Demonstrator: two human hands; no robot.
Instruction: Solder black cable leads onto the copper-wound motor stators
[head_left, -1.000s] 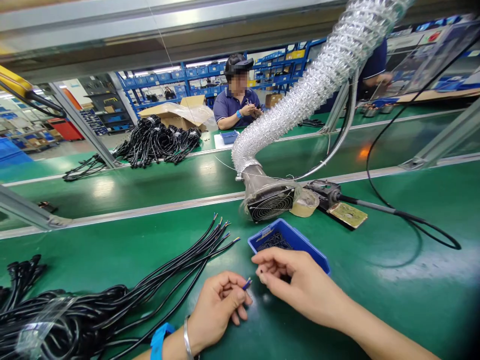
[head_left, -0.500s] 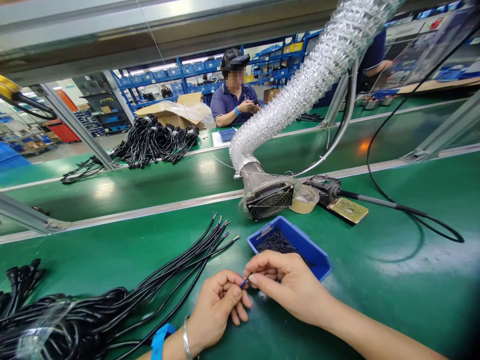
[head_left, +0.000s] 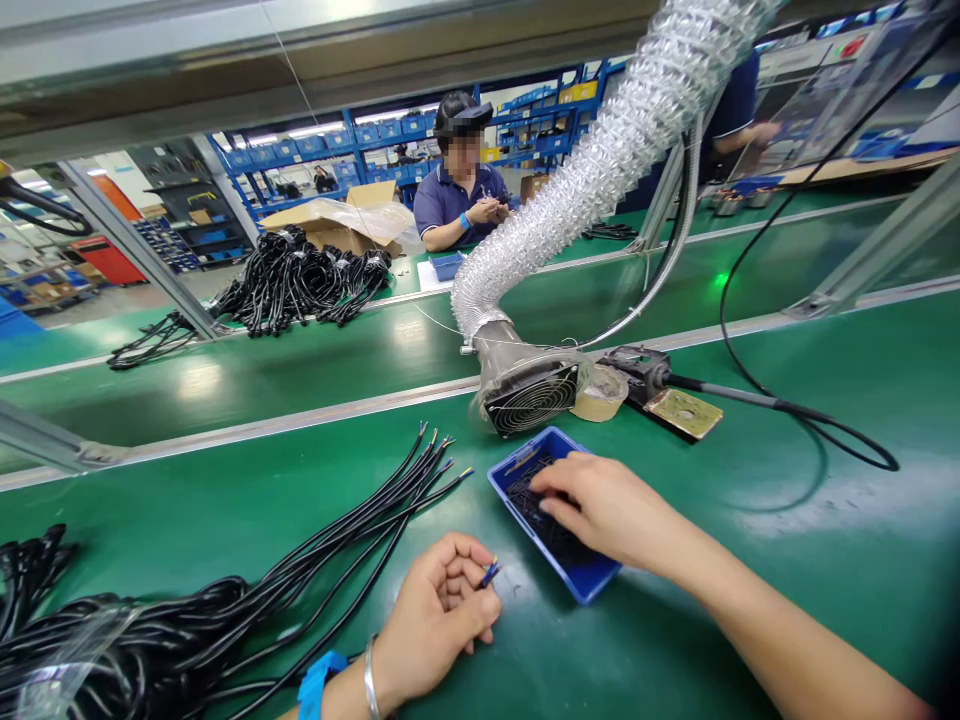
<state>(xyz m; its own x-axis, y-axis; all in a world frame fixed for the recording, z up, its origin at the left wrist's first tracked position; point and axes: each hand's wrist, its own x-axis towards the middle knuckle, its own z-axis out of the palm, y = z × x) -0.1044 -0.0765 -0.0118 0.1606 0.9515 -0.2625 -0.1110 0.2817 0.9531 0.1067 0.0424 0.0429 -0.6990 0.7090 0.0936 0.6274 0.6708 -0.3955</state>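
My left hand (head_left: 446,615) is closed in a pinch on a cable end (head_left: 490,573). Short blue and yellow wire tips poke out past the thumb, while the rest of that cable is hidden by the hand. Over the blue bin (head_left: 592,585) hovers my right hand (head_left: 592,500), its thumb and index finger slightly apart and pointing down at the small black tubes (head_left: 531,485) inside. Nothing shows between those fingers. Left of my hands, a bundle of black cables (head_left: 337,540) lies with stripped, coloured wire ends fanned towards the bin.
Beyond the bin stands a fume extractor (head_left: 532,395) on a silver flexible duct (head_left: 570,180). A tape roll (head_left: 600,392) and a soldering iron stand (head_left: 637,370) with a yellow sponge (head_left: 684,413) sit beside it. A co-worker (head_left: 461,190) sits opposite, near piled cables (head_left: 300,280).
My right hand has left the cable end and moved right and up, into the bin's opening. The bin has turned and shifted nearer. The left hand keeps its pinch.
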